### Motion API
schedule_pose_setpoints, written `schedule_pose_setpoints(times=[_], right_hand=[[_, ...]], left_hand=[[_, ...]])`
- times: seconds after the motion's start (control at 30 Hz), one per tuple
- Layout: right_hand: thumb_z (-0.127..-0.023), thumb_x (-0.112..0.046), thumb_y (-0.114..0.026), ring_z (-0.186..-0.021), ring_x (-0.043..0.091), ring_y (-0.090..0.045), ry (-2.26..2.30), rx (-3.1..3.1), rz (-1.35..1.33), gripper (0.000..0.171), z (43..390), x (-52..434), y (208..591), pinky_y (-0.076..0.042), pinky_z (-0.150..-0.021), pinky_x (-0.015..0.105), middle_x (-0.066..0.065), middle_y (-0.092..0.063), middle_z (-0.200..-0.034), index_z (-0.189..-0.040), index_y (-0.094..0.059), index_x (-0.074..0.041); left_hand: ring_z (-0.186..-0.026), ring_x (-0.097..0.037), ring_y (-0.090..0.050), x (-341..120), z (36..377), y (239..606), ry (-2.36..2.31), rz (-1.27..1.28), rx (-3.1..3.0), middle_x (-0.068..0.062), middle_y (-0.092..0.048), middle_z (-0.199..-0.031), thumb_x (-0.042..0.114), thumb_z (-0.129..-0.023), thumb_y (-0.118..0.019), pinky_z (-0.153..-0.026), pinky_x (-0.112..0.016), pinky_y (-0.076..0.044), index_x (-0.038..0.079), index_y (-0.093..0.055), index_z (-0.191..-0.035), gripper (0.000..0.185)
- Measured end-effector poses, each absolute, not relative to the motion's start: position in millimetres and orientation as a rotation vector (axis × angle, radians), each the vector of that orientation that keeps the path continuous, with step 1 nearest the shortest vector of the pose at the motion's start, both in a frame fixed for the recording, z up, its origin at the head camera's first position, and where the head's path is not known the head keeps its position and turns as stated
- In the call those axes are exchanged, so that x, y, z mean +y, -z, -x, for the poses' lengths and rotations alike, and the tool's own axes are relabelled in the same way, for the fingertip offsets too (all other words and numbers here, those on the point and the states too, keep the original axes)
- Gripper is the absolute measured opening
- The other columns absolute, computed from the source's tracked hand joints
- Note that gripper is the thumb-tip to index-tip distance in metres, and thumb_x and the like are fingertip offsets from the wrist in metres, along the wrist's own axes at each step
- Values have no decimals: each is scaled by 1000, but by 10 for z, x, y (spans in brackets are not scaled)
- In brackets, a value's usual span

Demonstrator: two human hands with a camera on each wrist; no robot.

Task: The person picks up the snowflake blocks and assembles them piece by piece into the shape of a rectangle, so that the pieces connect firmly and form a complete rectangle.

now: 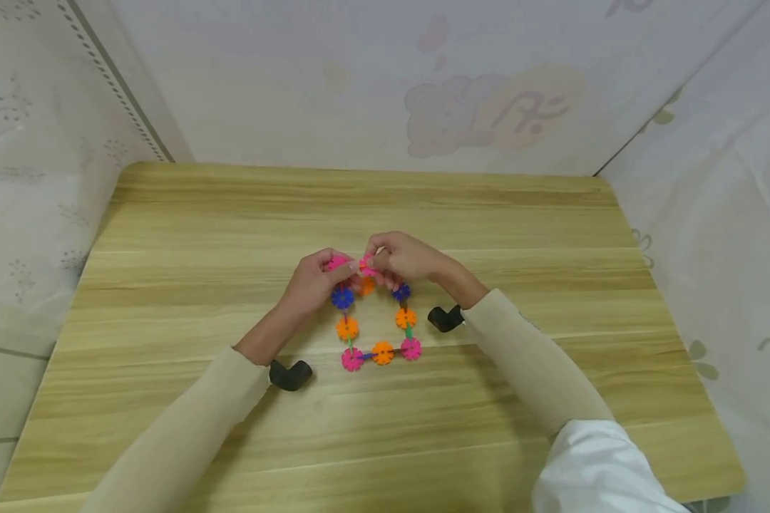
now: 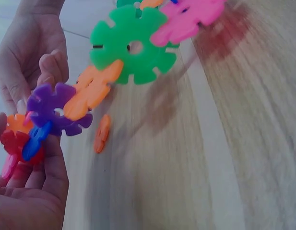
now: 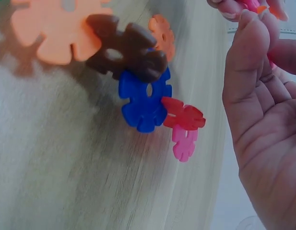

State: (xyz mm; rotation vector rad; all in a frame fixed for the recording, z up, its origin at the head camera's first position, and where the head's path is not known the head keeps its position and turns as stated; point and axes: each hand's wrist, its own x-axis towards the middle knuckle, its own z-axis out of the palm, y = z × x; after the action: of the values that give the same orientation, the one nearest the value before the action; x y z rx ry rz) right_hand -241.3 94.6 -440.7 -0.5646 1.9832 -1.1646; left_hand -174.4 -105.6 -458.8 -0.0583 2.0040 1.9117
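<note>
My left hand (image 1: pixel 313 279) and right hand (image 1: pixel 403 258) pinch the snowflake-disc ring (image 1: pixel 376 320) at its top over the desk (image 1: pixel 167 235); I judge squeezing unevenly could pop a slotted joint apart.

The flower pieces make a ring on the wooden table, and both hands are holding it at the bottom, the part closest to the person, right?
Not quite. The ring of flower pieces does lie on the wooden table, but the left hand and right hand pinch it at the far side, away from the person. The head view shows this; the near side lies untouched.
</note>
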Motion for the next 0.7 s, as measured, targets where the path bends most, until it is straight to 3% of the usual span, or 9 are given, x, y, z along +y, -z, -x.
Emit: schedule_pose_setpoints(times=[0.33,0.53,0.7], right_hand=[[-104,-24,-43,-52,23,-61,1287,1906,395,29,2440,1008,4417,-56,-55,40,18,-65,-72,-110,-64,-5],[-102,-16,-44,-50,23,-61,1293,1958,370,25,2471,1061,4441,-56,-56,42,25,-66,-75,-112,-64,-4],[-98,-13,-49,-51,25,-62,1187,2034,408,23,2474,1037,4445,-57,-58,44,20,-67,-74,-114,-64,-7]], left_hand=[[-79,-26,-70,-1107,1735,4608,-1937,38,1932,-24,-69,-100,24,-97,-62,-76,-30,-57,0,-59,-107,26],[-79,-27,-70,-1146,1727,4618,-1963,42,1921,-19,-70,-96,25,-95,-64,-76,-29,-56,0,-59,-106,28],[-79,-27,-70,-1143,1719,4598,-1975,17,1903,-19,-70,-96,25,-96,-63,-76,-29,-56,0,-59,-106,28]])
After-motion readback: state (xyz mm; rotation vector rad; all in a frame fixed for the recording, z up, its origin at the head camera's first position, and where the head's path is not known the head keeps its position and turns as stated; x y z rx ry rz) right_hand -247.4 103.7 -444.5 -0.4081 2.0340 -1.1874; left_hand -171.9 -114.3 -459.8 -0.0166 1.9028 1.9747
